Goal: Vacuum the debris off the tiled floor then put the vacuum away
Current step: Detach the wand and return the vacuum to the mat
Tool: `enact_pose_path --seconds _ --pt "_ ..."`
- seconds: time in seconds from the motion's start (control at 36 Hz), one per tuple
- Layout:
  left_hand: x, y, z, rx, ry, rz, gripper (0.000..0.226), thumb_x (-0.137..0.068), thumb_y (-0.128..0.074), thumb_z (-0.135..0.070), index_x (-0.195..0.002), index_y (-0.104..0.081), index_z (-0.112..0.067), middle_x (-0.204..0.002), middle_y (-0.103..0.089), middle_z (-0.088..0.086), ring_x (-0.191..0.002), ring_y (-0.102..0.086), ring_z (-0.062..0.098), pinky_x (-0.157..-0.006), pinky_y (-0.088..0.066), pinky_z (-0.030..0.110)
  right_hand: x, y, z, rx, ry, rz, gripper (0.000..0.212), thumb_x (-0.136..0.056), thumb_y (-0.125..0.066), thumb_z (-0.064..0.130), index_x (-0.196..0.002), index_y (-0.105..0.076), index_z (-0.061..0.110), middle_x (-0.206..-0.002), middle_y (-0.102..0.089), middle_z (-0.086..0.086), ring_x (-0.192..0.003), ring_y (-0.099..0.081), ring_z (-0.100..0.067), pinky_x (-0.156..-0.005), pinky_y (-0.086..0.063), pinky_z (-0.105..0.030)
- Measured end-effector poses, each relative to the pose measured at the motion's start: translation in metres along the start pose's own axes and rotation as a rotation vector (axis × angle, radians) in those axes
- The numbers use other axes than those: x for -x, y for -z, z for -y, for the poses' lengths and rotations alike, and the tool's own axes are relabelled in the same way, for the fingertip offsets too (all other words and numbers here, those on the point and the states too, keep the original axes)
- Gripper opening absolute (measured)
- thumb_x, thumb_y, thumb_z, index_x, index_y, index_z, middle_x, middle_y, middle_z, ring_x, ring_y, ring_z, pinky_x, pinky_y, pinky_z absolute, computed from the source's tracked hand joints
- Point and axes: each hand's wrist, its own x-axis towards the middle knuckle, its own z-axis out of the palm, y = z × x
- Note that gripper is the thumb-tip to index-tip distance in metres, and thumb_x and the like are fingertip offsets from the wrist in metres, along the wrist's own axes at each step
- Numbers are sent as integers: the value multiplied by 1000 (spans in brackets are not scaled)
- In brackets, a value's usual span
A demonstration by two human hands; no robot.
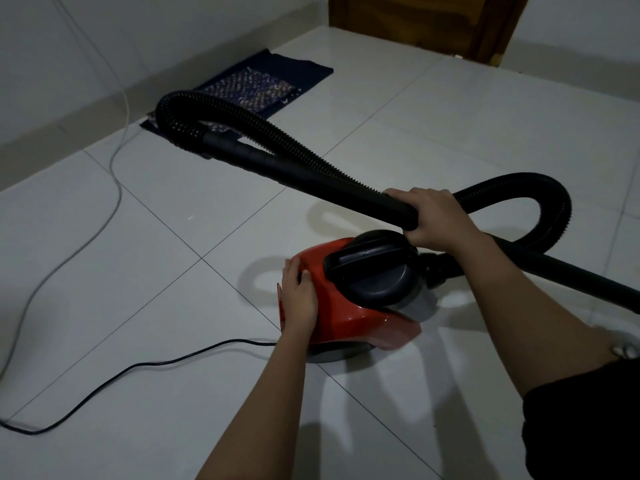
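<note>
While the left hand (299, 299) rests flat on the red vacuum (346, 306), the right grip (433, 220) clasps its black wand (311, 174)

No text, brand or number can be read on anything in view.

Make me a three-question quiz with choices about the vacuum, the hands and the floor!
1. Where is the mat? A) by the wall B) under the vacuum C) by the door
2. What colour is the vacuum? A) blue B) red C) yellow
3. What is the right hand doing? A) hanging free B) gripping the tube C) pulling the cord

Answers: 1 A, it lies along the far wall. 2 B, its body is red with a dark handle. 3 B, its fingers wrap the tube, while the left hand rests on the vacuum.
</note>
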Motion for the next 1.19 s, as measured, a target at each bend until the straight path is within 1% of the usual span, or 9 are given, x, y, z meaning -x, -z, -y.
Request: enact_pose_path --seconds 0.11,0.17,0.22,0.36,0.42,0.64,0.83,1.0,1.19 --pt "9 -6 -28 115 -87 31 39 -102 -36 -23 -140 -45 -21 -150 -39 -3 -141 -30 13 -120 -22 37 1 0 0 -2 -1 -1 70 -68 -63 16 -133 -46 34 -93 -60 -5 -91 -59 -30 -81 -36 -34" --pt "14 -8 -38 92 -159 78 36 -101 -39 -27 -134 -52 -24 -139 -50 -10 -130 -41 6 -109 -32 17 1 1 0 -5 -1 5 70 -68 -63 17 -134 -46 34 -93 -60 -5 -91 -59 -30 -81 -36 -34" --pt "20 -9 -46 56 -223 161 35 -100 -43 -30 -131 -56 -21 -125 -55 -14 -114 -49 -2 -87 -35 -3 2 2 1 -9 -4 12 70 -69 -63 17 -135 -45 34 -95 -60 -5 -93 -59 -30 -82 -36 -34" --pt "22 -11 -50 -188 -424 273 33 -91 -61 -29 -121 -64 -15 -113 -65 -7 -97 -57 -8 -80 -39 -4 2 4 0 -15 -15 25 73 -71 -63 17 -139 -42 33 -100 -61 -5 -98 -58 -29 -88 -37 -36" --pt "21 -9 -49 -293 -476 297 38 -88 -64 -33 -123 -62 -19 -116 -65 -7 -100 -58 -4 -81 -39 -3 2 5 0 -21 -19 22 73 -70 -63 16 -138 -42 34 -99 -61 -4 -98 -58 -29 -88 -37 -36" --pt "11 -13 -55 -610 -580 391 45 -91 -55 -46 -132 -52 -27 -116 -61 -3 -108 -55 13 -93 -45 29 2 7 -3 -49 -40 0 67 -73 -60 13 -134 -45 34 -95 -60 -3 -95 -59 -30 -89 -38 -38" --pt "7 -18 -55 -718 -673 356 43 -94 -48 -45 -133 -50 -26 -114 -62 0 -106 -57 16 -82 -38 22 2 3 -5 -31 -46 47 70 -74 -61 16 -138 -42 34 -102 -61 -3 -101 -57 -27 -93 -36 -37" --pt "4 -18 -58 -789 -719 328 41 -93 -47 -51 -130 -49 -34 -116 -63 -8 -105 -58 11 -68 -34 16 0 1 -5 -5 -28 72 71 -72 -62 17 -138 -42 35 -103 -61 -3 -100 -58 -27 -93 -36 -37" --pt "3 -24 -57 -785 -742 338 42 -91 -46 -55 -130 -48 -38 -114 -66 -8 -102 -61 12 -77 -43 22 0 1 -7 -13 -23 61 72 -72 -62 16 -137 -42 36 -100 -60 -1 -99 -58 -26 -92 -36 -37"
